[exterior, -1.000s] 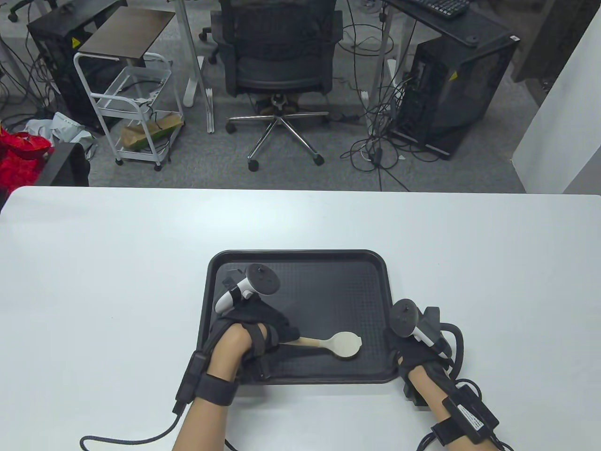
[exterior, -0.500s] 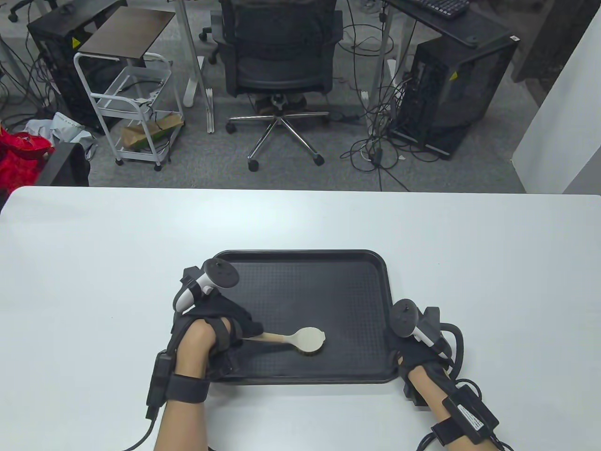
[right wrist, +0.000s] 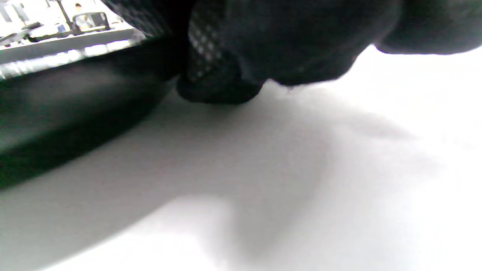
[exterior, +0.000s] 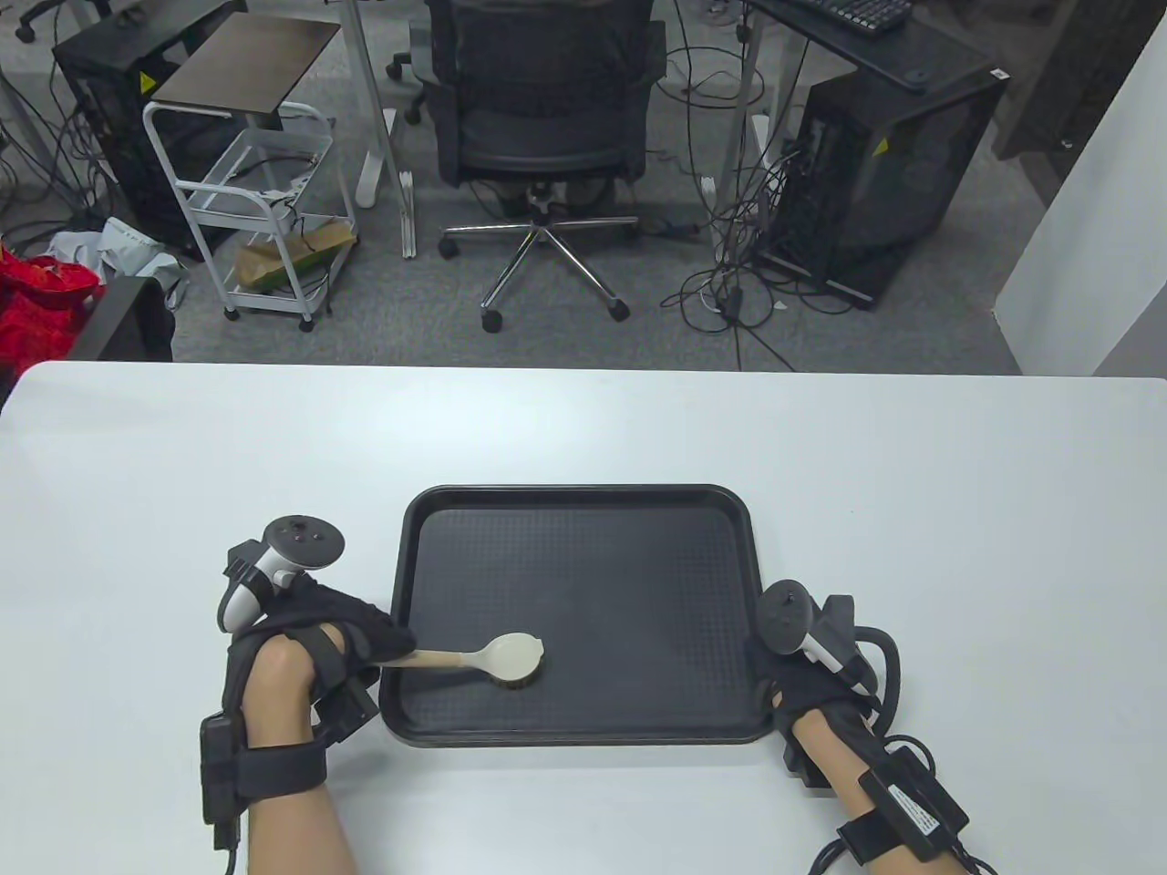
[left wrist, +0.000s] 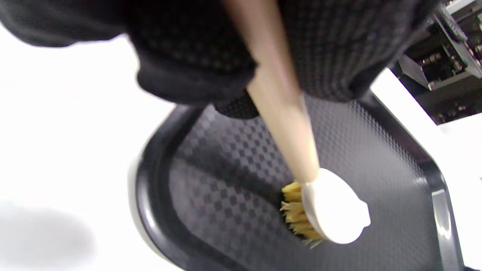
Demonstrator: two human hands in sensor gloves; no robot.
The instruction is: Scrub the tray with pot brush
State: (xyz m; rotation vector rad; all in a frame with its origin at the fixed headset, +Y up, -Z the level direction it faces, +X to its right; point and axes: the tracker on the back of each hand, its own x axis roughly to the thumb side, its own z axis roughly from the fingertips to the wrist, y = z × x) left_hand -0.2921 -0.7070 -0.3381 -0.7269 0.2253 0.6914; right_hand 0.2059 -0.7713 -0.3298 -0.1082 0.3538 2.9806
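Black textured plastic tray (exterior: 638, 565) sits on the white table (exterior: 583, 428), a bit below the middle of the table view. On it is a pot brush with a pale wooden handle and a round cream head (exterior: 515, 656). The head lies in the tray's lower-left part, with its yellowish bristles down on the tray floor, which the left wrist view shows nicely. The handle runs out to the left over the tray's left rim.

The left hand (exterior: 310, 638) is just off the tray's left edge, lower left of the frame. Its grip is closed around the handle, and the gloved fingers (left wrist: 196, 71) wrap the wood near its end.

The right hand (exterior: 811, 679) is at the tray's lower-right corner, lower right of the frame. In the right wrist view a gloved fingertip (right wrist: 218, 81) rests on the table right beside the tray's rim. I honestly can't tell whether that grip is clamped on the rim or just lying against it.
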